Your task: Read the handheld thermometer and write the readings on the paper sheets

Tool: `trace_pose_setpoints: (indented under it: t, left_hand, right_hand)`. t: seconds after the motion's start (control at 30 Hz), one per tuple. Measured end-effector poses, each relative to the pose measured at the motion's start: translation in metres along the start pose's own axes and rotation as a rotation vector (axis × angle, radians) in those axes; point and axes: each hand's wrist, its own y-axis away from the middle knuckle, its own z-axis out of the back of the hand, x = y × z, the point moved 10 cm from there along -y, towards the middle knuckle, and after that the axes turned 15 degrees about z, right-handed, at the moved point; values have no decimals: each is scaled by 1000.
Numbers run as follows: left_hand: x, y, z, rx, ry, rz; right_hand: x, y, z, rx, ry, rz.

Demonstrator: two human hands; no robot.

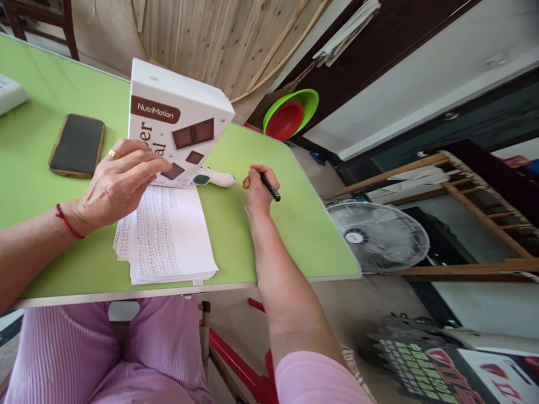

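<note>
My left hand, with a gold ring and a red cord at the wrist, is on the lower front of a white box. The box is printed "NutriMotion" with brown chocolate squares; my thumb is hidden. It stands on edge at the top of a paper stack filled with rows of small handwriting. Farther right, my right hand is closed around a black pen, above the green table and apart from the paper. Partly behind the box lies a white handheld device with a small dark screen.
A phone in a brown case lies on the green table, left of the box. At the far left edge sits a white object. Beyond the table's right side are a floor fan and green and red basins.
</note>
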Motion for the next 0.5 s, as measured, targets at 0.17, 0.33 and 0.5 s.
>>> trace_pose_setpoints:
  t: [0.17,0.33,0.5]
  left_hand:
    - [-5,2,-1,22,66,13]
    - [2,1,-1,69,25,68]
    - [-2,7,6,-13,-42,-35]
  right_hand:
    - [-1,0,1,-7,-16,4]
    - [-2,0,0,1,6,0]
    - [-1,1,0,-4,-4,-5]
